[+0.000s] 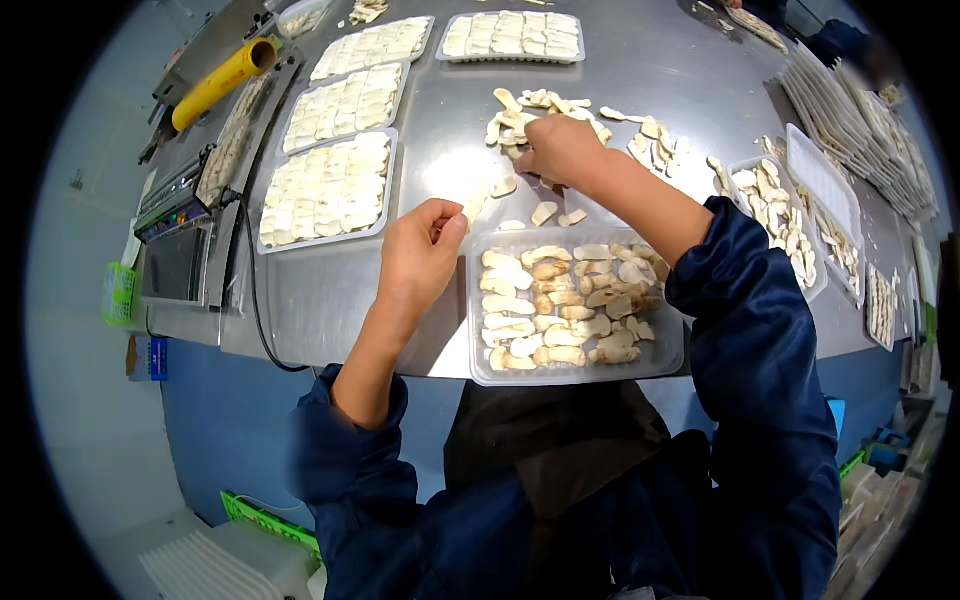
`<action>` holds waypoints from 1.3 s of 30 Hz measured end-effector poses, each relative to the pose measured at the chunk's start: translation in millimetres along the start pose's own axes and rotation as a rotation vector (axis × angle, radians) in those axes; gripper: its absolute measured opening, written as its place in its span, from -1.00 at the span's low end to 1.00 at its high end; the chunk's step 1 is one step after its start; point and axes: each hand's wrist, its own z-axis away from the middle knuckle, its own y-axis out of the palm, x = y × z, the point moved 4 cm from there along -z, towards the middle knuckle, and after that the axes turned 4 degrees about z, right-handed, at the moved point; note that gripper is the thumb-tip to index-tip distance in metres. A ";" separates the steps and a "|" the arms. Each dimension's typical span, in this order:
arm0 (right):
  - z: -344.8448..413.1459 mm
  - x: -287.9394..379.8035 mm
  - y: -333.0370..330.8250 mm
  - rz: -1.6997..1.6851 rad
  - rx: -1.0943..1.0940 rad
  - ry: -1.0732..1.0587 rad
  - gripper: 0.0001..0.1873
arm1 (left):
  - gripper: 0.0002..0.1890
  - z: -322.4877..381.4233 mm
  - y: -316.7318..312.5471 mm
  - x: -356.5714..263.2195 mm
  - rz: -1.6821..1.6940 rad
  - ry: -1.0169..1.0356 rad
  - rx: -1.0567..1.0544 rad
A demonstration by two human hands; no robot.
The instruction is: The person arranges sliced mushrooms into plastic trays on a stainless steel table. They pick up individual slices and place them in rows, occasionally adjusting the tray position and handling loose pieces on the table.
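My left hand (421, 251) pinches a pale mushroom slice (476, 204) between thumb and fingertips, just over the steel tabletop. Farther forward, my right hand (561, 152) reaches down into a loose heap of mushroom slices (510, 129); its fingertips are hidden, so whether they grip a slice does not show. Before me, a clear plastic tray (574, 373) at the table's edge holds white and browned slices laid in columns, and my right forearm passes over its far right corner. A few single slices (544, 214) lie between the heap and this tray.
To the left stand plastic trays packed with white slices (326, 191), with another (512, 36) at the back. A digital scale (176, 255) with a black cable and a yellow tube (225, 82) are farther left. Containers of slices (776, 217) and stacked trays (847, 127) occupy the right.
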 end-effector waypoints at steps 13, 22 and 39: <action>124.4 -19.3 -58.1 -0.271 -0.174 0.102 -0.72 | -0.80 22.4 4.6 -17.5 0.257 -0.006 0.024; 262.1 -31.1 -23.5 -0.124 -0.336 -0.006 -0.84 | -0.81 36.3 72.2 -55.7 0.118 0.077 0.306; 219.6 -59.2 -12.5 -0.221 -0.226 0.182 -0.81 | -0.82 63.3 100.4 -53.5 0.056 0.047 0.373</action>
